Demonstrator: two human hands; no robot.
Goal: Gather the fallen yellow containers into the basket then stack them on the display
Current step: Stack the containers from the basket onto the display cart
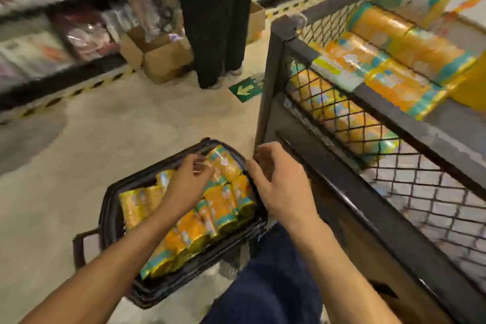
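Black basket point(113, 208) on floor, near left, packed with yellow containers point(200, 226) lying flat. Left hand point(189, 179) over them, fingers curled onto far one. Right hand point(278, 184) above basket's right rim, fingers loosely bent, apart, holding nothing. Mesh display point(368, 102) right, more containers inside.

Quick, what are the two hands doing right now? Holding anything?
Left hand: fingers curled on a yellow container in the basket; seems to grip it.
Right hand: open, fingers loosely curled, holding nothing.
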